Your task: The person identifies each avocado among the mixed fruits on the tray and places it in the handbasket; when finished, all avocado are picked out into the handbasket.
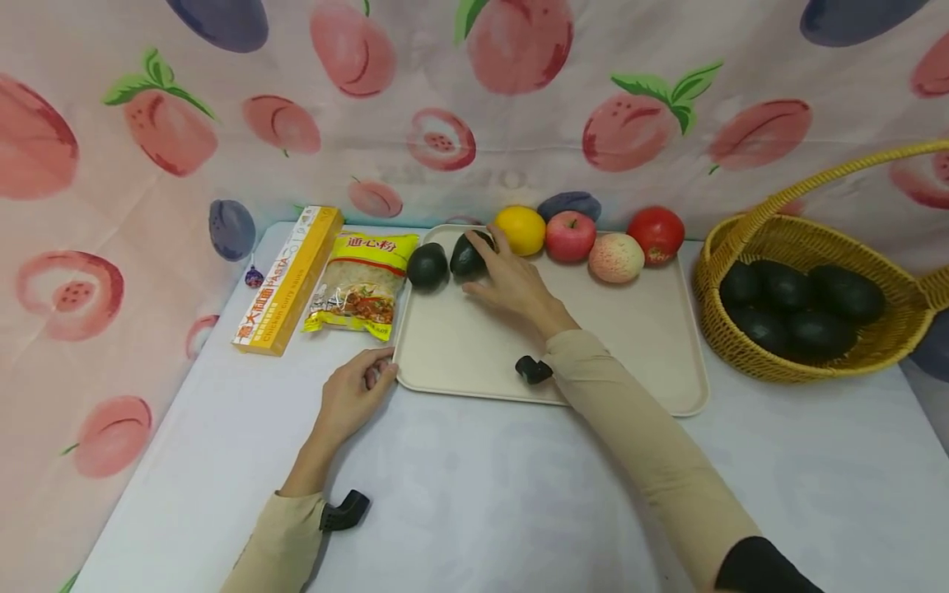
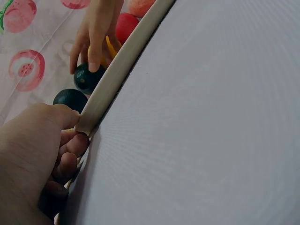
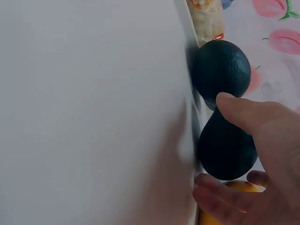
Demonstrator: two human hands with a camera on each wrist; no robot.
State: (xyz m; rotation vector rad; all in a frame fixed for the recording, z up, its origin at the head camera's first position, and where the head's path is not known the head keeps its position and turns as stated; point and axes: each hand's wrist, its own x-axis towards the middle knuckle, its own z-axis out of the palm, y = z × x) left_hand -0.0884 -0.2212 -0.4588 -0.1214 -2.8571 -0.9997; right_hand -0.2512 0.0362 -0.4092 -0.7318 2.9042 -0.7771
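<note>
the left hand pinches the near left corner of a tray; in its far left part sits one avocado, then a second avocado, gripped by the right hand, beside a lemon; rightmost stands a basket.

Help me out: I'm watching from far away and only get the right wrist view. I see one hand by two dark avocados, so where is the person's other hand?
Observer: The left hand is at the near left corner of the tray, touching its edge.
Visitor: Oh! And are those two the only ones around?
Observer: No, a wicker basket to the right of the tray holds at least five more avocados.
Visitor: What's past the food bag at the top of my picture?
Observer: A yellow-and-white pasta box; in the head view it lies just left of the bag.
</note>
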